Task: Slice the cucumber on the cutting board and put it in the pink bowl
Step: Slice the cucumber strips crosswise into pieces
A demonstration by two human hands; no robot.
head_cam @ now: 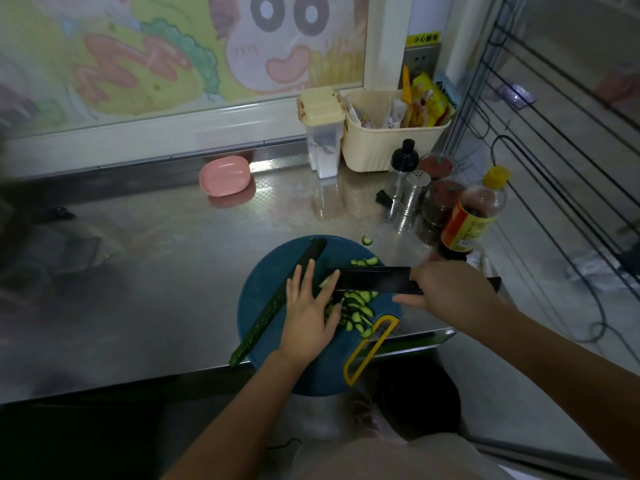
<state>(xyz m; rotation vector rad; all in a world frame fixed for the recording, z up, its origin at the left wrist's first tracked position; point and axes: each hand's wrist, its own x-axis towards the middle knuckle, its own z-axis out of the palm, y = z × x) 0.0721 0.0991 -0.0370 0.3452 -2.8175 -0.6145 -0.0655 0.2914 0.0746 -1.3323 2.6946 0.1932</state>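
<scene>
Blue cutting board (263,289) on a steel worktop (156,254). The left hand (310,306) rests on the board, fingers straight and released, beside the cucumber slices (360,306). The right hand (450,292) has its fingers clenched on a black knife (374,279) above the slices. A long cucumber strip (268,313) crosses the board's left side. The pink bowl (224,175) stands well beyond the board.

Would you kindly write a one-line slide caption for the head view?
Right hand holds a knife over cucumber slices on the blue cutting board; left hand rests flat alongside.
</scene>
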